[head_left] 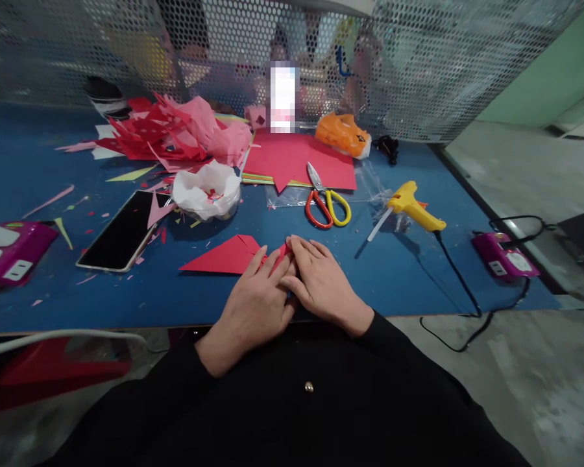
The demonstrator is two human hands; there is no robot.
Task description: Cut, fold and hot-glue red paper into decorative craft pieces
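Observation:
A folded piece of red paper [224, 257] lies near the table's front edge, its long point towards the left. My left hand [259, 295] rests on its right part, fingers stretched and spread flat over it. Against the left fingers, my right hand [324, 282] is closed on the paper's right end, its index fingertip at the upper edge and its thumb across the left hand. Both hands cover that end, so the folds beneath are hidden. Beyond them are scissors [329, 202] with one red and one yellow handle, blades partly crossed and pointing away.
Left are a dark-screened phone [124, 230], a white scrap bowl [207, 191], pink and red paper scraps [175, 133] and a purple power strip [22, 253]. Red sheets [321, 162] lie behind. Right are a yellow glue gun [416, 206], its cord and another purple socket box [505, 255].

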